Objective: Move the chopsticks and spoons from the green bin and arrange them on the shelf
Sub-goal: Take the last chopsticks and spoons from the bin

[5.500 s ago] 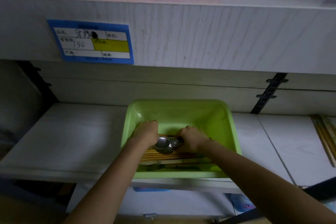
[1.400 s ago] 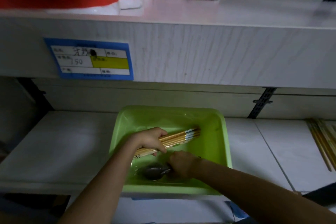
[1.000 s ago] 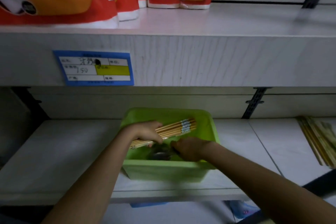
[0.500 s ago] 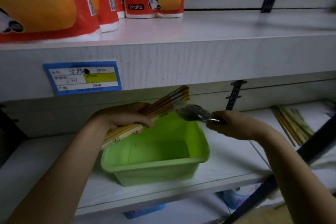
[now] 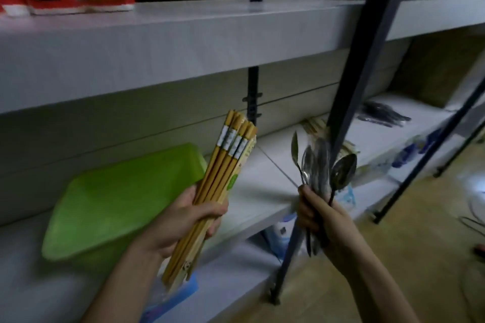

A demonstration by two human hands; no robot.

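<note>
Both your hands have come clear of the green bin (image 5: 118, 196) since half a second ago, and your view has swung right along the shelf (image 5: 265, 176). The bin now sits near left on that shelf. Its inside is blurred, but it looks emptied.

Left hand (image 5: 181, 220): fingers wrapped fully round the lower third of the chopsticks (image 5: 225, 165), thumb across the front. The bundle stands nearly upright, tips tilted to the right, with the banded ends on top.

Right hand (image 5: 322, 217): fingers curled tight on the handles of the spoons (image 5: 320, 162). The bowls fan out above the fist, just in front of a dark upright post (image 5: 354, 86).

Judgement: pick-up is done and the carry is under way; nothing from this load is placed yet.

Farther right on the shelf, partly behind the post, lies a pile of chopsticks (image 5: 313, 123). Beyond it is a dark heap of cutlery (image 5: 380, 114), too blurred to identify. These are the likely drop points.

Risk: the spoons are held only by their handles, so one could slide out if your grip loosens.
</note>
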